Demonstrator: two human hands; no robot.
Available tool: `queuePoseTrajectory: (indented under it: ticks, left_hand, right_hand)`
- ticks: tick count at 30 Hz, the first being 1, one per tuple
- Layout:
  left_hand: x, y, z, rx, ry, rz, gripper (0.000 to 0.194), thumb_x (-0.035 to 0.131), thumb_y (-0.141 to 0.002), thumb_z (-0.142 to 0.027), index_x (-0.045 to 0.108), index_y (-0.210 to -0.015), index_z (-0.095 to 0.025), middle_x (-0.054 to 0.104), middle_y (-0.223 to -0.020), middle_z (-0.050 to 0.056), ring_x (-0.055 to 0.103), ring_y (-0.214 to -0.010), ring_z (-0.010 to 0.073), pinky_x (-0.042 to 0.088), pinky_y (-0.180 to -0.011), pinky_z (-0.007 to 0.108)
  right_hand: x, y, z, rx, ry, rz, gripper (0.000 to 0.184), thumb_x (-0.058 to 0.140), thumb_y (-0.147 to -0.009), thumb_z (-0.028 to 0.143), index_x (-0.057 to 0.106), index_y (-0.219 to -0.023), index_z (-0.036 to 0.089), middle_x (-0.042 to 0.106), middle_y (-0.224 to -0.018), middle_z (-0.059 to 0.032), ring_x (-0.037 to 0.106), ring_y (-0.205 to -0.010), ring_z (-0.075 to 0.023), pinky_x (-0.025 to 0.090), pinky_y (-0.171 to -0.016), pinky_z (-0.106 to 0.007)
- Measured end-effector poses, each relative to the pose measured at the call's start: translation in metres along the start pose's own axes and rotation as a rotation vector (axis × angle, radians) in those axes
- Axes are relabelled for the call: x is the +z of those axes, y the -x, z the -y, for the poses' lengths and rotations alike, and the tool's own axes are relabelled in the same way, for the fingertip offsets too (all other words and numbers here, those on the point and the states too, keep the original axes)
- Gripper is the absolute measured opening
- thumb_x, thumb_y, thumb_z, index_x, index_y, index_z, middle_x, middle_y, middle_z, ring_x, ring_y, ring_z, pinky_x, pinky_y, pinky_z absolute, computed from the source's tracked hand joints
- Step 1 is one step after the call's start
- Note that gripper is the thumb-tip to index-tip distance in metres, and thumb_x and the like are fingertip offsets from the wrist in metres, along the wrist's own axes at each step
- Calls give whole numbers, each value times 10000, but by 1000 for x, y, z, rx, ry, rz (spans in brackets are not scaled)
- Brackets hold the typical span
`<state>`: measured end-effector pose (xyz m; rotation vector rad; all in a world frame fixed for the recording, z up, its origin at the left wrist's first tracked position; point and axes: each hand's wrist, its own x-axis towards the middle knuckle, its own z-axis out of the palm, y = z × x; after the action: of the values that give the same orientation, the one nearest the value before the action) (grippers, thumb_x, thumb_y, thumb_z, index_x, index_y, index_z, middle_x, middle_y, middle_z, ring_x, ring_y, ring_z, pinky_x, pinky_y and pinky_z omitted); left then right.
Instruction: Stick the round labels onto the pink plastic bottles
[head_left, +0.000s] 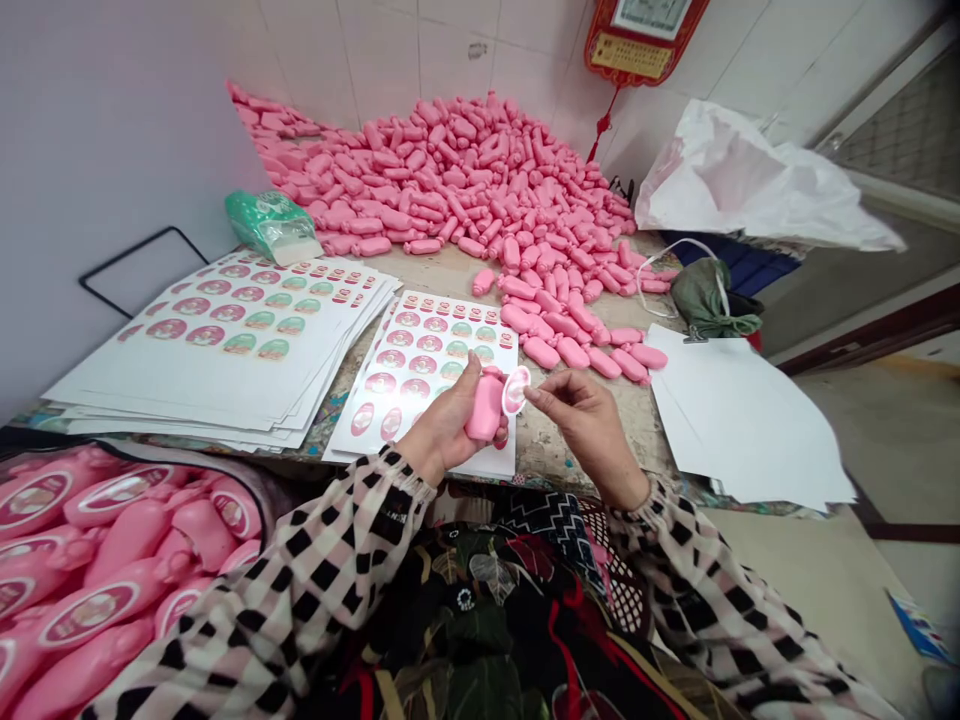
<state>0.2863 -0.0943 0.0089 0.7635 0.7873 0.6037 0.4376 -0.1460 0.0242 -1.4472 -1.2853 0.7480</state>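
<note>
Fingers at work on both sides: the left hand's [450, 425] are folded snugly round a pink bottle [486, 408], thumb raised, while the right hand's [592, 430] thumb and forefinger close on the edge of an oval label [516, 390]. Biggest thing in play, the bench [442, 268], with a pile of loose bottles [450, 170] heaped along its back edge and a tongue of them reaching forward on the right. At the left end sits a stack of printed sheets [217, 370]; white paper [739, 420] covers the right front corner; a smaller label sheet [401, 402] lies mid-bench by the front edge. Both hands are over that front edge, left palm cupped, right hand reaching across with its other fingers curled under. Now the held bottle, above the label sheet's right side, neck toward the back edge. Smallest, the label, right at the bottle's flank; touching or not, I can't tell. Looks like label-placing, I'd say; that calls for squaring the oval to the bottle's face, left grip steady, then smoothing it flat.
</note>
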Motion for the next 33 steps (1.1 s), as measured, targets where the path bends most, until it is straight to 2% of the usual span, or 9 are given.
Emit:
queuePoseTrajectory:
  ticks: [3, 8, 20, 33]
  left_hand:
    - [6, -2, 2, -71, 169, 8, 606, 194, -820, -683, 499, -992, -188, 527, -671, 24, 483, -510, 103, 432, -478, 241]
    - [5, -3, 3, -88, 258, 82, 606, 226, -851, -628, 557, -1015, -148, 526, -620, 24, 488, -470, 109, 439, -467, 258]
    - [2, -6, 8, -30, 241, 123, 583, 309, -839, -623, 582, -1003, -135, 523, -613, 18, 509, -460, 107, 445, -464, 252]
    - [5, -8, 7, -35, 226, 112, 629, 306, -809, -667, 577, -1035, -146, 525, -614, 16, 504, -447, 104, 441, -436, 246]
  right_hand:
    - [7, 6, 3, 8, -6, 49, 202, 671, -718, 352, 566, -682, 182, 548, -649, 27, 448, -590, -95, 382, -568, -240]
    - [8, 7, 1, 14, -17, 94, 203, 683, -711, 342, 571, -677, 176, 555, -636, 29, 455, -580, -90, 383, -562, -235]
    - [13, 8, 0, 52, -167, 180, 214, 699, -698, 342, 556, -669, 185, 624, -605, 25, 572, -561, -118, 465, -559, -260]
    - [14, 7, -7, 75, -163, 174, 246, 698, -690, 385, 564, -676, 179, 635, -604, 12, 584, -535, -127, 468, -567, -277]
